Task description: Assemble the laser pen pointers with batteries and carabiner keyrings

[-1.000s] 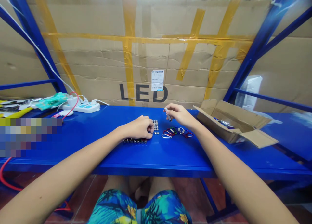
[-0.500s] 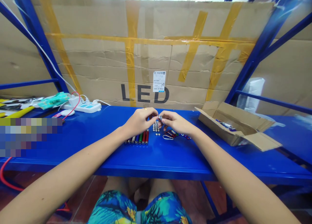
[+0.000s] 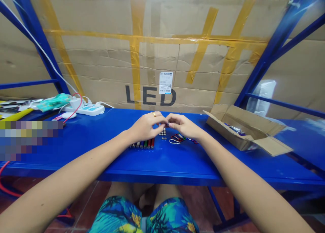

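My left hand (image 3: 148, 127) and my right hand (image 3: 184, 127) meet fingertip to fingertip above the blue tabletop. Both have thumb and fingers pinched together. A small silvery bit shows between the tips, mostly hidden, and its kind is unclear. Just below the fingers, small round silver pieces (image 3: 164, 138) like button cells lie in rows, partly covered by my left hand. Under that hand's wrist stand out the ends of several slim metal tubes (image 3: 145, 145) in red, green, blue and silver, side by side. Several coloured carabiners (image 3: 175, 140) lie below my right hand.
An open cardboard box (image 3: 233, 130) with metallic items inside stands to the right. A white power strip (image 3: 90, 109) with plugs and cables sits at the back left, near a teal packet (image 3: 54, 102). A large taped cardboard panel (image 3: 109, 67) rises behind the blue table (image 3: 162, 165).
The fingertips have drawn closer, my left hand's fingers shifting slightly right to meet the right's. The small silvery piece is more covered now. The view has tilted slightly.
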Motion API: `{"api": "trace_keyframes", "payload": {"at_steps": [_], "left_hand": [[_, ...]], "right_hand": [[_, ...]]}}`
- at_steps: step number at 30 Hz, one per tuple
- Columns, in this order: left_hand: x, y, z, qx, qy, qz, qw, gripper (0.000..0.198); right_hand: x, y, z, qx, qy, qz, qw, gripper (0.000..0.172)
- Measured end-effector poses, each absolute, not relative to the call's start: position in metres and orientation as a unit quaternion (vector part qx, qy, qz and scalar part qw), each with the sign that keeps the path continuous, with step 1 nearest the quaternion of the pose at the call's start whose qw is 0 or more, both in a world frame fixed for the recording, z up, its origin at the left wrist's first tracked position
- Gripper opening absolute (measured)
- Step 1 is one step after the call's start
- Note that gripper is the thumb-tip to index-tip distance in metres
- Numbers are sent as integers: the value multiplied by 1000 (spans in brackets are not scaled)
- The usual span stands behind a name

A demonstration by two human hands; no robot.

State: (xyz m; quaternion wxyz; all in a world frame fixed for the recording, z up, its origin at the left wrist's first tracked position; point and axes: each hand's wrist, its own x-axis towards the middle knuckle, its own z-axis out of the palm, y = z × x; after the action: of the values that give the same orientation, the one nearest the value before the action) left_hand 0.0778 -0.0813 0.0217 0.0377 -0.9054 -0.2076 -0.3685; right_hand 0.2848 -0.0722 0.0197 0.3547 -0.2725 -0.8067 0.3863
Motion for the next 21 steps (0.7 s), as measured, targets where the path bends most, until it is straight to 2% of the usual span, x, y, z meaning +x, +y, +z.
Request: {"api": "trace_keyframes", "payload": {"at_steps": [4, 9, 15, 21], "left_hand": [[77, -83, 22, -895, -228, -382, 28, 11], [74, -75, 19, -895, -267, -355, 35, 11], [72, -64, 14, -909, -316, -269, 27, 15], [81, -73, 10, -956, -254, -141, 42, 18]], "right_hand": [[288, -74, 24, -277, -838, 328, 337, 6], [291, -76, 27, -280, -848, 312, 325, 7], [294, -72, 26, -286, -852, 291, 328, 10], [297, -67, 23, -307, -860, 251, 322, 12]]}}
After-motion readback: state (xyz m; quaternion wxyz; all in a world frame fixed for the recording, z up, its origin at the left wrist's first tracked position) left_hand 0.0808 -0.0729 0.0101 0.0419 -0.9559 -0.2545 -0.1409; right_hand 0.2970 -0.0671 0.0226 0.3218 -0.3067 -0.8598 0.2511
